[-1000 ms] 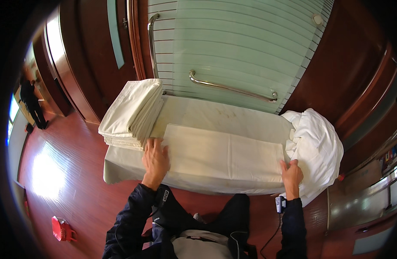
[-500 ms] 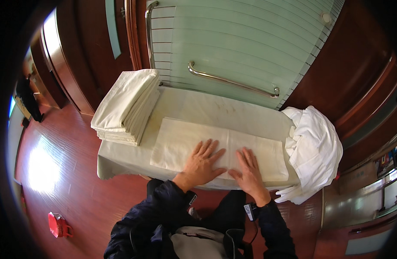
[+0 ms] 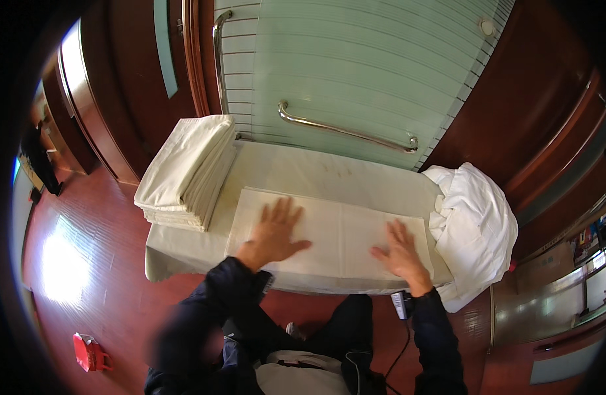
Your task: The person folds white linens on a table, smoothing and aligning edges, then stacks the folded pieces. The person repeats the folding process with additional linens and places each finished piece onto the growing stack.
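A folded cream cloth (image 3: 336,240) lies flat in a long rectangle along the near side of the covered table. My left hand (image 3: 275,230) is over its left half, fingers spread and slightly blurred. Over the right part of the cloth is my right hand (image 3: 402,252), also open with its fingers apart. Neither hand grips anything; whether the palms touch the fabric I cannot tell. To the left stands a neat stack of folded cream cloths (image 3: 184,168). A loose heap of white cloth (image 3: 474,220) sits at the table's right end and hangs over its edge.
A pale cover (image 3: 303,164) drapes the table. Behind it is a frosted glass panel (image 3: 369,66) with a metal rail (image 3: 346,128). A red stool (image 3: 89,352) stands on the reddish floor (image 3: 118,316) at lower left. Far left, a person in dark clothes (image 3: 41,158) is standing.
My hands have moved apart across the folded cloth, the left one leftward and the right one rightward. The view has shifted slightly.
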`<control>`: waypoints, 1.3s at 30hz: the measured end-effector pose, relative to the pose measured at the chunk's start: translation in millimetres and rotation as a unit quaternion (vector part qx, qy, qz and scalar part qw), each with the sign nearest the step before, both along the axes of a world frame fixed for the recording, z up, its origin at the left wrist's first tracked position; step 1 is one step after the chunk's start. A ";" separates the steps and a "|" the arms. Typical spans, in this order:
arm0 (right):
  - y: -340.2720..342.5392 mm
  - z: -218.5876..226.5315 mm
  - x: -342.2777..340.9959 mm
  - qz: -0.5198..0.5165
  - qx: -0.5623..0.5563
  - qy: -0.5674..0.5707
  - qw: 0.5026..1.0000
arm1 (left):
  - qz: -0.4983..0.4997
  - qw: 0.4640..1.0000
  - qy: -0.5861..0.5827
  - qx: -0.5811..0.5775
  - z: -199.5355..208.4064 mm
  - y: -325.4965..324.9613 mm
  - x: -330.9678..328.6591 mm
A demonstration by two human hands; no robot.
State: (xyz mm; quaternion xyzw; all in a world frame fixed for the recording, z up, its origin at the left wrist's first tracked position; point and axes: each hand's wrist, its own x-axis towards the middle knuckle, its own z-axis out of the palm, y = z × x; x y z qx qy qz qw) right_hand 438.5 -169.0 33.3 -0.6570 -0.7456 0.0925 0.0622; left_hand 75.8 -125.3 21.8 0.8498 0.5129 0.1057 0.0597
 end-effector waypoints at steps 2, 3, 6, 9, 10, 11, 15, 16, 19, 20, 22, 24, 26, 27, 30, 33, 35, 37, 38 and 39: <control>14.6 0.2 -40.9 0.071 -0.010 0.025 0.997 | -0.062 0.998 -0.013 -0.021 -0.1 6.0 33.3; 20.2 -2.2 -60.5 0.094 -0.023 0.033 0.995 | -0.069 0.997 -0.021 -0.014 -0.1 9.6 45.7; 43.4 -4.6 -74.7 0.115 -0.032 0.058 0.991 | -0.079 0.997 0.008 -0.007 -2.2 25.7 54.4; 55.2 -17.4 -47.1 0.072 -0.007 0.096 0.993 | -0.050 0.998 0.000 0.025 -9.3 41.5 31.1; 55.0 -21.4 -27.0 0.044 0.000 0.108 0.993 | -0.036 0.999 0.009 0.035 -11.5 45.7 18.5; 53.2 -24.4 -4.7 0.010 0.015 0.068 0.998 | -0.007 0.999 0.011 0.037 -12.5 51.1 3.3; 46.4 -31.0 62.3 -0.089 0.034 -0.013 0.995 | 0.070 0.992 -0.022 0.103 -13.5 66.3 -49.2; 44.7 -32.1 70.2 -0.099 0.029 -0.019 0.994 | 0.083 0.992 -0.023 0.096 -14.1 69.0 -55.8; 42.0 -33.6 76.8 -0.115 0.029 -0.025 0.993 | 0.093 0.989 -0.035 0.106 -18.2 72.7 -61.6; 41.9 -34.1 75.8 -0.110 0.034 -0.021 0.993 | 0.094 0.988 -0.041 0.115 -19.5 73.1 -61.7; 41.1 -35.6 75.1 -0.112 0.043 -0.020 0.993 | 0.079 0.981 -0.078 0.157 -20.7 74.3 -62.5; 40.7 -39.2 76.3 -0.112 0.066 -0.013 0.991 | 0.078 0.975 -0.118 0.172 -20.3 74.7 -64.9; 40.4 -45.5 79.2 -0.114 0.101 -0.006 0.988 | 0.094 0.969 -0.167 0.158 -19.8 73.9 -65.9; 40.2 -49.5 80.5 -0.118 0.126 0.002 0.985 | 0.109 0.966 -0.164 0.167 -19.3 73.3 -66.1; 33.9 -59.3 84.9 -0.121 0.186 0.022 0.975 | 0.160 0.956 -0.166 0.181 -18.1 70.0 -64.8; 15.2 -64.1 84.7 -0.124 0.216 0.050 0.967 | 0.180 0.950 -0.177 0.184 -17.1 68.1 -63.9; -6.9 -61.1 87.1 -0.105 0.234 0.022 0.966 | 0.177 0.947 -0.186 0.194 -17.8 67.9 -64.4; -30.7 -60.1 83.3 -0.110 0.299 -0.041 0.947 | 0.176 0.947 -0.184 0.197 -19.4 68.4 -65.7; -42.8 -59.4 81.2 -0.127 0.315 -0.029 0.940 | 0.168 0.946 -0.188 0.206 -20.6 68.1 -66.3; -58.2 -58.4 79.8 -0.157 0.318 -0.016 0.935 | 0.169 0.946 -0.186 0.204 -21.4 68.5 -67.1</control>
